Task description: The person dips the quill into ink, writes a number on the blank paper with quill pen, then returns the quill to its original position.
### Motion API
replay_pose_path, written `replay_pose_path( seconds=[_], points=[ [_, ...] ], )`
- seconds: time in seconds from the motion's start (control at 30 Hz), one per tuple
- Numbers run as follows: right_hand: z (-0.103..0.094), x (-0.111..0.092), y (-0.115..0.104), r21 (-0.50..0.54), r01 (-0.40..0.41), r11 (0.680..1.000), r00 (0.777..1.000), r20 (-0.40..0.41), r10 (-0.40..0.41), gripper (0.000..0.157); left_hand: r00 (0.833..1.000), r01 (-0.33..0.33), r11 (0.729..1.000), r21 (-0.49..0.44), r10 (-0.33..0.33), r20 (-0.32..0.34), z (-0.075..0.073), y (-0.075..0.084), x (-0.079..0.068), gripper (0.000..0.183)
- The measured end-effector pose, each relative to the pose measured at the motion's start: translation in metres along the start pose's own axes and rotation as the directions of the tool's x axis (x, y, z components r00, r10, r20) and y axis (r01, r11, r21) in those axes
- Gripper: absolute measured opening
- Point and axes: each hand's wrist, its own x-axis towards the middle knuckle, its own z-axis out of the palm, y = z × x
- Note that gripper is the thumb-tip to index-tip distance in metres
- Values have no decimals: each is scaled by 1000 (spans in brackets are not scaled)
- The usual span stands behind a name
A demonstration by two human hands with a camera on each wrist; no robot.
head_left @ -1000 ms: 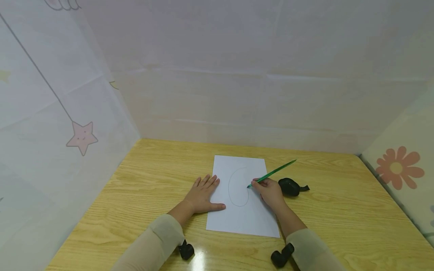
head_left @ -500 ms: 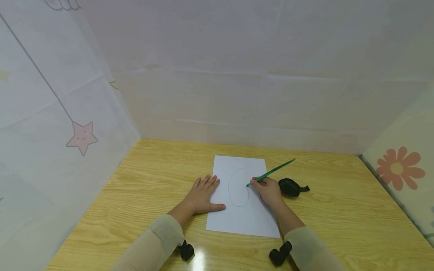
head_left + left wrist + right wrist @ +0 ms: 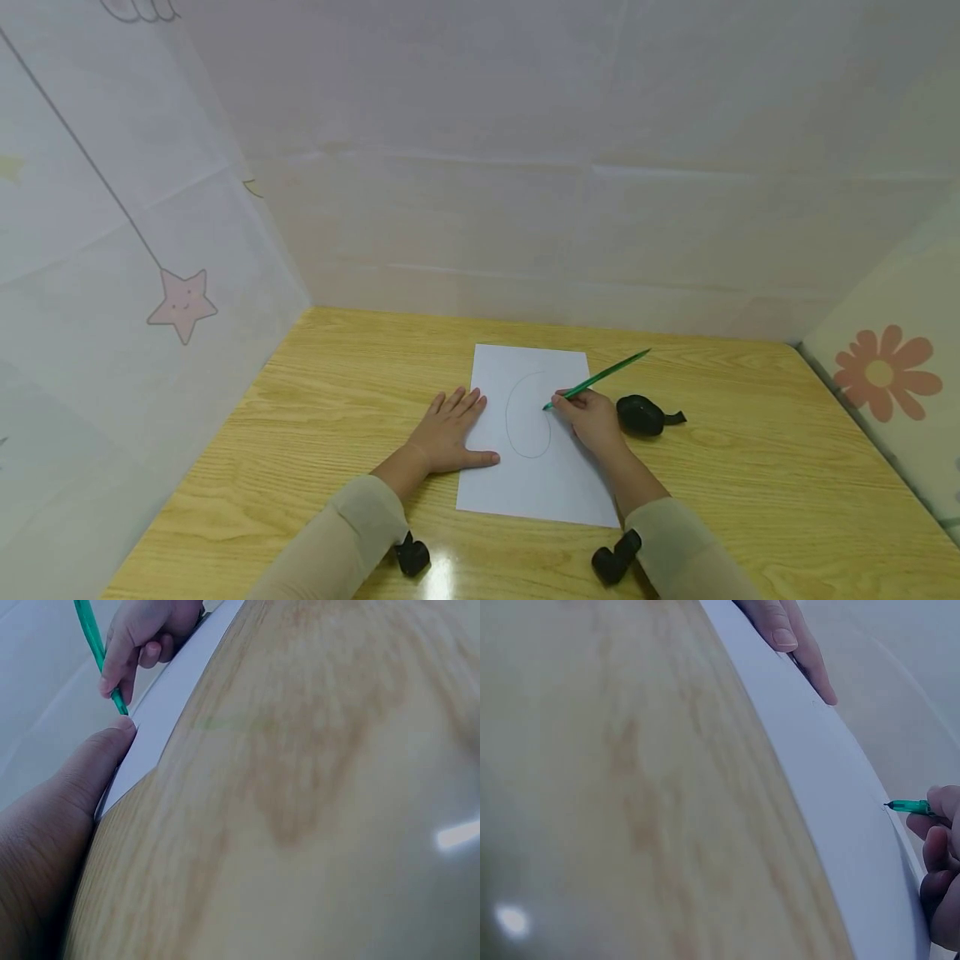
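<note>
A sheet of white paper [image 3: 536,492] lies on the wooden table, bearing a thin curved line like an oval left unclosed at the upper right. My right hand [image 3: 596,423] pinches a slim green pen [image 3: 607,371], its dark tip at the line's right end and its back end slanting up to the right. In the right wrist view the pen [image 3: 909,806] points its tip at the paper [image 3: 810,765]. My left hand [image 3: 444,435] rests flat with spread fingers over the paper's left edge. The left thumb [image 3: 101,754] shows in the left wrist view.
A black rounded object with a short tail [image 3: 640,415] lies just right of my right hand. Black devices are worn at both wrists. Pale printed sheets [image 3: 525,208] stand behind and beside the wooden table [image 3: 337,375].
My right hand has shifted slightly up and left, and the pen tip has moved with it. The left hand and the paper have stayed in place.
</note>
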Motion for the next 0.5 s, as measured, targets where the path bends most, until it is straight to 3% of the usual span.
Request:
replay_pose_path(
  seconds=[0.5],
  points=[
    [6,4,0,-40,21,999,999,-23,-22,35,1000,3,1000,-15,-3,-12,3,-1,1,102]
  ],
)
